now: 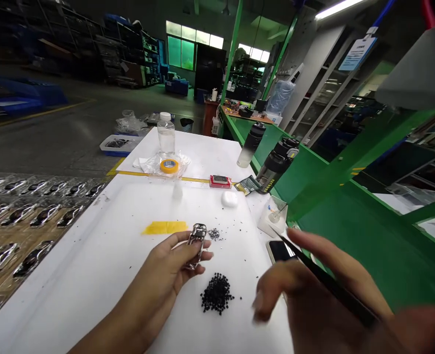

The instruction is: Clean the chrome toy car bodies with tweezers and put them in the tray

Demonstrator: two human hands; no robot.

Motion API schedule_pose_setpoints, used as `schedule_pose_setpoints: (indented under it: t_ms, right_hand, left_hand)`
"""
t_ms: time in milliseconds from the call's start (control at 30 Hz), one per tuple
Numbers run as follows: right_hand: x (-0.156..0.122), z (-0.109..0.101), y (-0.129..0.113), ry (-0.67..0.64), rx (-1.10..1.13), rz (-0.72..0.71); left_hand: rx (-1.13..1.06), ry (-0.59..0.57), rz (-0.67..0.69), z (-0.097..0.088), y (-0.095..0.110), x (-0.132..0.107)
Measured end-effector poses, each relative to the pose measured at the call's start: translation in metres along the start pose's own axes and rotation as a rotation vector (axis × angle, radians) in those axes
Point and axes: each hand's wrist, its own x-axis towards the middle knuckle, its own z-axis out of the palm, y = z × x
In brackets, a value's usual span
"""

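Note:
My left hand [173, 263] grips a small shiny chrome-and-dark part [199, 232], its thumb across the front and fingers behind. Blurred and close to the camera, my right hand [324, 290] has black tweezers [315, 265] lying across it, with their pointed tip toward the upper left. Its index finger and thumb are spread apart. Below the left hand is a pile of tiny black pieces [217, 294] on the white work surface [129, 290]. Just beyond the held part lies a small heap of silvery bits [214, 234].
Yellow tape strips [165, 227], a white case [230, 199] and a red box [220, 181] lie farther back. A phone [282, 250] and two bottles [278, 164] stand along the right. An orange tape roll [169, 166] sits by a clear bottle [166, 135]. Shiny parts [33, 258] fill trays at left.

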Motion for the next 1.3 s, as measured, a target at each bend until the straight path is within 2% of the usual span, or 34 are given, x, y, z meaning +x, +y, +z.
schedule_pose_setpoints:
  t_ms: [100, 233, 333, 500, 700, 833, 1067, 1300]
  right_hand:
    - [0.032, 0.005, 0.007, -0.047, -0.078, 0.157]
    - [0.064, 0.011, 0.04, -0.297, -0.188, 0.311]
    - [0.064, 0.019, 0.065, -0.327, -0.177, 0.357]
    - [0.049, 0.02, 0.088, -0.246, -0.242, 0.445]
    - [0.047, 0.024, 0.081, -0.203, -0.388, 0.466]
    - [0.045, 0.03, 0.073, -0.172, -0.371, 0.436]
    - [0.049, 0.029, 0.078, -0.203, -0.289, 0.443]
    - [0.051, 0.032, 0.08, -0.224, -0.299, 0.456]
  left_hand:
    - [-0.048, -0.052, 0.05, -0.001, 0.0, 0.01]
    - [-0.153, -0.105, 0.085, -0.014, 0.0, 0.017]
    - [-0.219, -0.115, 0.131, -0.023, 0.001, 0.02]
    - [-0.258, -0.122, 0.178, -0.03, 0.003, 0.027]
    - [-0.132, -0.137, 0.235, -0.03, -0.003, 0.027]
    - [-0.018, -0.123, 0.301, -0.03, -0.007, 0.024]
    - [0.041, -0.013, 0.206, -0.029, -0.008, 0.024]
    - [0.153, 0.037, 0.14, -0.03, -0.01, 0.023]
